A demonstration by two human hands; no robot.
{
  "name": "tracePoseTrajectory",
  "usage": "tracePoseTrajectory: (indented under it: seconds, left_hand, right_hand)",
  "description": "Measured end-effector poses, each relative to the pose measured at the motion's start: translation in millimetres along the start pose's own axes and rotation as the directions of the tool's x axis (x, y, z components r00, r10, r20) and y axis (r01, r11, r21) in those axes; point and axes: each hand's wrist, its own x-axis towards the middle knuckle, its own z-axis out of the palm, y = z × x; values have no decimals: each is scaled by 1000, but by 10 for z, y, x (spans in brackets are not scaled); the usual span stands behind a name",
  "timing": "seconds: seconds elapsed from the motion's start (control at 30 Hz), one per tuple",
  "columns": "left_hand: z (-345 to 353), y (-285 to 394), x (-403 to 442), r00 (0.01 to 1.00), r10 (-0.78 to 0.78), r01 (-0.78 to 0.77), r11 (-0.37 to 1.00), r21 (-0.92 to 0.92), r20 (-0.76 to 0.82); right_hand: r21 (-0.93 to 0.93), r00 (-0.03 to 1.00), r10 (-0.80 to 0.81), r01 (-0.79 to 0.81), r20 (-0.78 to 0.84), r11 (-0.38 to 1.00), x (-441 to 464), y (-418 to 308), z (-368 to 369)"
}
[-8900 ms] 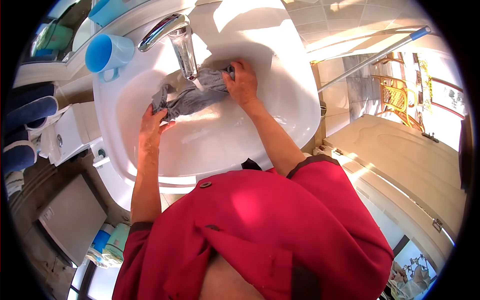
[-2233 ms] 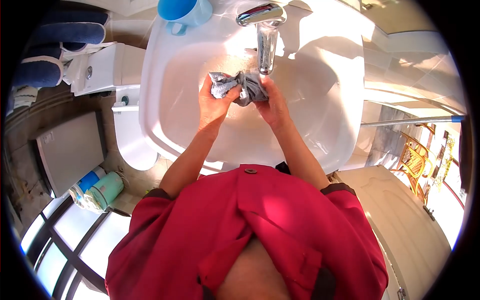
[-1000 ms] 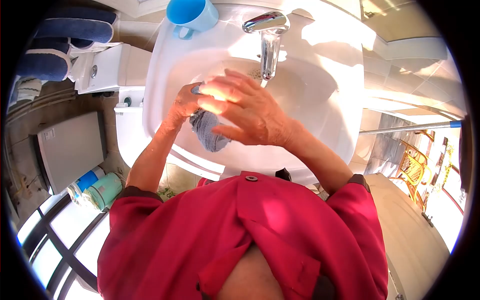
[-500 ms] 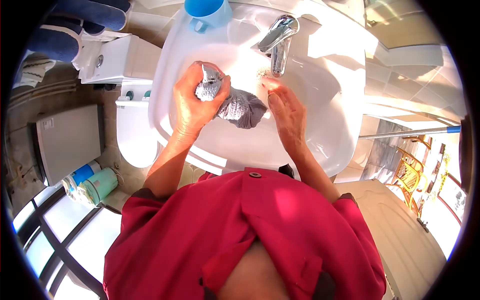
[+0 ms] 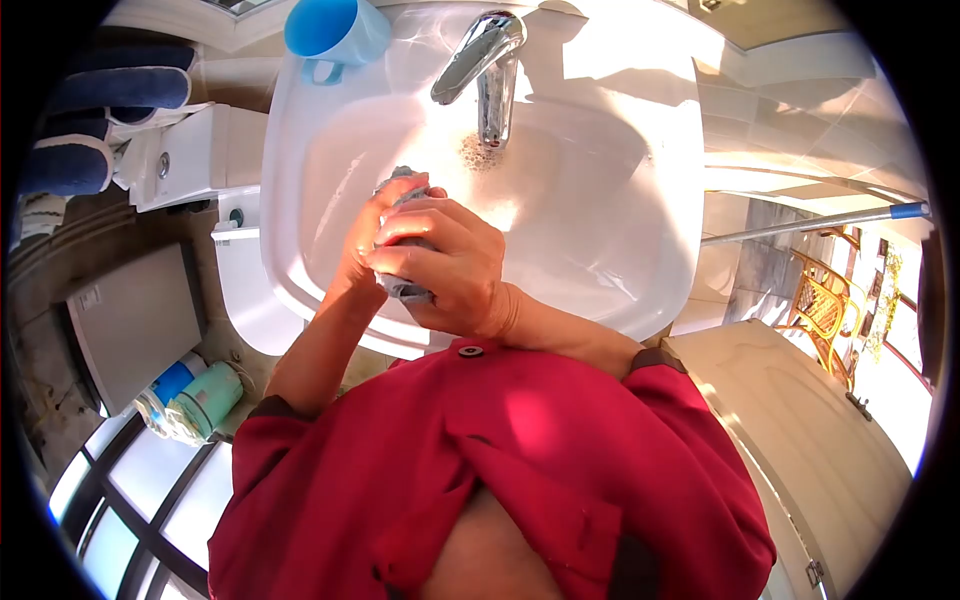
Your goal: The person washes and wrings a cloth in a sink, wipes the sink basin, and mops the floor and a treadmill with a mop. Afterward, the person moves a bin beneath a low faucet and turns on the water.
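Observation:
Over the left front part of the white sink (image 5: pixel 590 290), both of my hands are wrapped round a bunched grey cloth (image 5: pixel 408 291). My left hand (image 5: pixel 362 240) grips it from the left, partly covered by the other hand. My right hand (image 5: pixel 455 262) is closed over the cloth from the right, fingers curled across it. Only small bits of the cloth show above and below the fingers. The chrome faucet (image 5: pixel 494 100) stands behind my hands, its lever turned to the left. Bubbles lie at the drain under the spout, and no water stream shows.
A light blue mug (image 5: pixel 350 40) stands on the sink's back left corner. Left of the sink are a white toilet (image 5: pixel 250 290) and dark blue rolled towels (image 5: pixel 125 88). A pole (image 5: pixel 810 224) and a wooden door (image 5: pixel 790 420) are at the right.
The faucet's lever has swung left and the water stream seen earlier is gone. The cloth, stretched out at first, is now bunched. My right hand, apart half a second ago, has closed on it.

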Motion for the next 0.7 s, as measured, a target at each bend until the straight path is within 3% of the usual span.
tracePoseTrajectory:
  seconds: [0.03, 0.1, 0.13, 0.2, 0.3, 0.37, 0.4, 0.43, 0.5, 0.6, 0.7]
  left_hand:
    - [165, 30, -59, 995, -35, 39, 998, 38, -98]
    - [132, 106, 2, 994, -103, 105, 979, 173, -23]
    - [205, 168, -8, 991, -131, 126, 958, 257, 0]
    - [299, 292, 21, 981, -161, 99, 895, 435, 108]
    - [414, 359, 135, 961, -244, 105, 759, 642, 132]
    - [518, 341, 176, 968, -244, 97, 576, 812, 58]
    - [504, 295, 262, 972, -229, 59, 471, 880, 58]
    - [474, 246, 354, 975, -216, 21, 359, 933, 61]
    - [382, 163, 549, 993, -116, 13, 289, 957, 22]
    - [203, -23, 767, 999, 31, 13, 265, 964, -22]
    - [70, -146, 866, 998, 67, 3, 161, 987, -14]
  right_hand:
    - [-2, 994, -36, 36, 100, 999, -1, -56, -34]
    - [28, 972, -172, 170, 161, 985, -39, -78, -21]
    - [41, 962, -247, 244, 113, 969, -45, -88, 29]
    - [91, 882, -376, 365, 283, 926, -56, -60, -33]
    - [151, 727, -534, 526, 432, 837, -164, 21, -6]
    - [161, 604, -605, 626, 518, 763, -346, 169, 63]
    - [256, 530, -600, 583, 599, 771, -388, 258, 67]
    - [256, 342, -575, 649, 743, 717, -362, 343, 23]
    - [132, 381, -538, 713, 752, 688, -593, 573, 141]
    - [112, 319, -427, 676, 846, 728, -689, 675, 222]
    - [53, 355, -382, 669, 853, 741, -860, 743, 281]
